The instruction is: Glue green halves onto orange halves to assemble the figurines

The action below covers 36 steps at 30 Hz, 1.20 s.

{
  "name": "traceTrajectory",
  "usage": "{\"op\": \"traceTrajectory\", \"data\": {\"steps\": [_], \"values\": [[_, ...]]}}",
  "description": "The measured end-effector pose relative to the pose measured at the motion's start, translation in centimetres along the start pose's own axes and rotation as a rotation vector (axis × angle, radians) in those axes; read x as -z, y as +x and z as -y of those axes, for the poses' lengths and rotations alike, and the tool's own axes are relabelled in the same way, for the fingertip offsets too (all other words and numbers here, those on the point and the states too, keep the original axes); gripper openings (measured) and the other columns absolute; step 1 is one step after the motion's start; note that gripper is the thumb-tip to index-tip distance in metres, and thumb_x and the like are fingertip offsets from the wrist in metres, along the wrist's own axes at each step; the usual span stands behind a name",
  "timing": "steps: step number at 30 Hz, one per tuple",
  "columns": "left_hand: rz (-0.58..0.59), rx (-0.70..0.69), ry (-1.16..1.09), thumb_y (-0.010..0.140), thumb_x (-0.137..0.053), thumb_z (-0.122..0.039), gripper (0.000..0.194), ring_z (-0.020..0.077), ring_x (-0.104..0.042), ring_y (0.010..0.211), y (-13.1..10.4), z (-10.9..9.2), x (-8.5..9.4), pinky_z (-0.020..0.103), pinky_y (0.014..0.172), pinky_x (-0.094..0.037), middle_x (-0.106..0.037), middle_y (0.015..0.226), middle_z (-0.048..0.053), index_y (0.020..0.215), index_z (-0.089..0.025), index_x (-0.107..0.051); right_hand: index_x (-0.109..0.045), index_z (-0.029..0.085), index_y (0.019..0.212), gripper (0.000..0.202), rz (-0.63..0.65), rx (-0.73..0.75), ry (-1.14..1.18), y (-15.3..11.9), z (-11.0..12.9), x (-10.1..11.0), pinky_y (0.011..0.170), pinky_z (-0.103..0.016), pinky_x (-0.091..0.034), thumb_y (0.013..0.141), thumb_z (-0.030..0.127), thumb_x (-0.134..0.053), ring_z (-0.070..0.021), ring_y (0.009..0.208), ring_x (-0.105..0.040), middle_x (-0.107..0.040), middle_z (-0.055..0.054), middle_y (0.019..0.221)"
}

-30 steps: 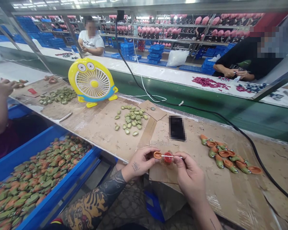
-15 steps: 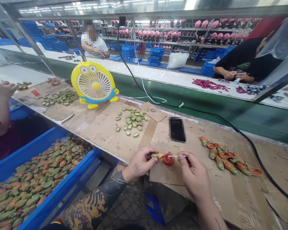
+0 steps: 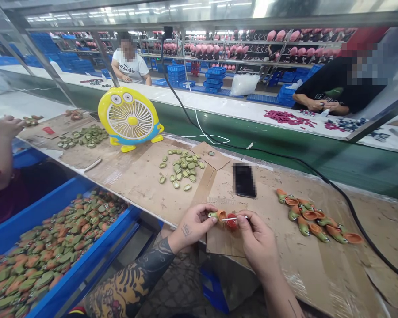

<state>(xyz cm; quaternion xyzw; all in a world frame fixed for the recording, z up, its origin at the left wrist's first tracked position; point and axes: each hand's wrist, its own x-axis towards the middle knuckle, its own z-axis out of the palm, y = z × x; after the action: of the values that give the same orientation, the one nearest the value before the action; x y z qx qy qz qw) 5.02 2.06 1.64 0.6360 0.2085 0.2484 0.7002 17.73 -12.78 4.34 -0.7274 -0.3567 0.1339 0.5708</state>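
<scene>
My left hand pinches a small orange-and-green shoe-shaped piece with its orange opening turned to the right. Between the thumb and fingers of my right hand is a thin white stick, its tip at the edge of that opening; whether it touches cannot be told. Below the stick sits a small red cup on a cardboard sheet, partly covered by my right fingers. Similar orange-and-green pieces lie piled to the right. Oval green pieces are scattered farther back.
A dark phone lies behind my hands. The yellow fan stands at the back left, and a black cable runs along the right. A blue crate full of pieces is at lower left. Co-workers sit left and across.
My right hand has moved left, bringing the white stick from over the red cup to the opening of the piece in my left hand. My left hand stays almost in place.
</scene>
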Motion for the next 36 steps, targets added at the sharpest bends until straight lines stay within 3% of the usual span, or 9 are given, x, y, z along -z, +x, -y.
{"op": "traceTrajectory", "data": {"steps": [7,10,13,16,19,22,26,31,36], "values": [[0.000,-0.002,-0.010,0.079,-0.084,-0.043,0.039,0.0225,-0.071,0.093,0.0,-0.3,0.0,0.033,0.082,-0.057,-0.076,0.104,0.012,0.104,-0.014,-0.074,-0.070,0.022,0.094,0.027,-0.057,0.126,-0.092,-0.1,0.1,1.2,0.076,-0.027,-0.051,0.103,0.044,-0.056,-0.0199,0.083,-0.067,-0.073,-0.003,0.091],[-0.015,-0.001,-0.009,0.084,-0.078,-0.042,0.035,0.0174,-0.069,0.077,0.1,-0.2,0.1,0.030,0.071,-0.057,-0.074,0.101,0.010,0.106,-0.015,-0.073,-0.069,0.022,0.093,0.028,-0.078,0.100,-0.144,0.1,-0.1,1.9,0.074,-0.028,-0.051,0.102,0.045,-0.057,-0.0205,0.080,-0.066,-0.073,-0.003,0.089],[-0.026,-0.010,0.020,0.088,-0.072,-0.037,0.026,0.0132,-0.062,0.064,0.1,-0.2,0.4,0.028,0.061,-0.053,-0.071,0.094,0.007,0.103,-0.016,-0.074,-0.069,0.022,0.092,0.031,-0.010,0.100,-0.246,0.5,-0.7,2.1,0.073,-0.031,-0.050,0.101,0.047,-0.055,-0.0223,0.079,-0.067,-0.073,-0.004,0.087],[-0.042,-0.042,0.070,0.087,-0.070,-0.027,0.018,0.0192,-0.067,0.083,0.2,-0.4,0.6,0.031,0.074,-0.055,-0.071,0.103,0.009,0.100,-0.017,-0.077,-0.069,0.022,0.092,0.033,0.070,0.110,-0.297,0.8,-1.5,1.8,0.075,-0.032,-0.049,0.103,0.047,-0.051,-0.0233,0.082,-0.067,-0.074,-0.005,0.090],[-0.024,-0.070,0.087,0.079,-0.073,-0.018,0.027,0.0264,-0.065,0.112,0.3,-0.7,0.7,0.036,0.094,-0.053,-0.071,0.115,0.011,0.105,-0.019,-0.077,-0.069,0.023,0.093,0.033,0.128,0.118,-0.311,0.8,-2.1,1.6,0.077,-0.033,-0.048,0.104,0.046,-0.049,-0.0243,0.085,-0.068,-0.074,-0.005,0.093],[0.035,-0.059,0.087,0.072,-0.076,-0.015,0.041,0.0271,-0.065,0.112,0.4,-0.5,0.6,0.034,0.089,-0.055,-0.071,0.122,0.012,0.113,-0.018,-0.074,-0.069,0.022,0.092,0.034,0.128,0.114,-0.285,0.7,-2.1,1.7,0.076,-0.033,-0.048,0.104,0.047,-0.049,-0.0244,0.083,-0.067,-0.073,-0.006,0.091],[0.108,-0.019,0.077,0.078,-0.077,-0.021,0.036,0.0177,-0.065,0.082,0.2,0.1,0.4,0.028,0.069,-0.052,-0.071,0.111,0.010,0.114,-0.017,-0.071,-0.068,0.022,0.094,0.034,0.000,0.033,-0.149,0.2,-1.3,2.0,0.072,-0.029,-0.050,0.102,0.052,-0.054,-0.0220,0.080,-0.066,-0.072,-0.005,0.089],[0.143,-0.038,0.040,0.079,-0.079,-0.027,0.028,0.0179,-0.060,0.086,0.0,-0.1,0.3,0.028,0.075,-0.049,-0.066,0.098,0.006,0.102,-0.017,-0.065,-0.068,0.021,0.093,0.035,0.022,-0.028,0.065,-0.1,-0.1,1.6,0.071,-0.026,-0.054,0.099,0.054,-0.059,-0.0197,0.077,-0.066,-0.070,-0.003,0.082],[0.155,-0.033,0.028,0.080,-0.079,-0.030,0.029,0.0179,-0.059,0.085,0.2,-0.5,0.4,0.029,0.074,-0.047,-0.064,0.094,0.005,0.101,-0.017,-0.064,-0.069,0.020,0.091,0.036,0.088,-0.020,0.077,0.0,0.1,0.8,0.070,-0.026,-0.054,0.100,0.053,-0.057,-0.0200,0.077,-0.066,-0.071,-0.005,0.084]]}}
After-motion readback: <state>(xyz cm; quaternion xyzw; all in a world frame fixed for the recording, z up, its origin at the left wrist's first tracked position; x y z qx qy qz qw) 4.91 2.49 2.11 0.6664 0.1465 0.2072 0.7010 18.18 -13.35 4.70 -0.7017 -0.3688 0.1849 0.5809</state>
